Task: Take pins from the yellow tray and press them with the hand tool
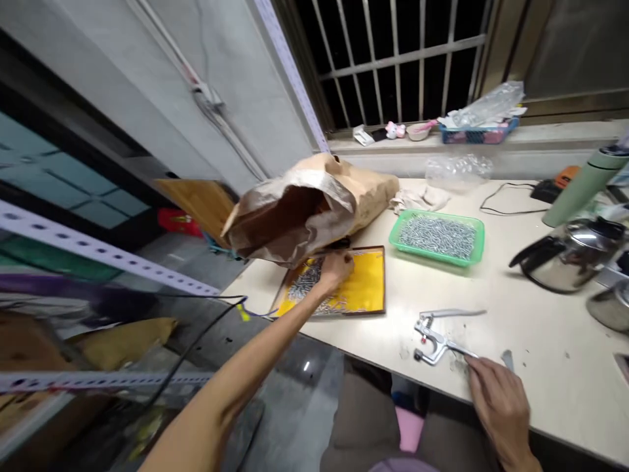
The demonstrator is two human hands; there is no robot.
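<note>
My left hand (336,270) reaches over a shallow tray with a yellow base (369,282). Its fingers are bent together in a pinch, and whatever they hold is too small to make out. Beside and under that hand, small silvery metal pieces (305,282) are heaped on the tray's left half. My right hand (502,401) is closed around the end of one handle of metal hand-press pliers (437,346). The pliers lie on the table with their handles spread and a C-shaped jaw pointing left.
A large open paper bag (368,190) stands behind the yellow tray. A green plastic tray (436,259) full of small metal pieces sits further right. A steel kettle (572,259), a green bottle (584,187) and a cable occupy the right side of the table (531,328).
</note>
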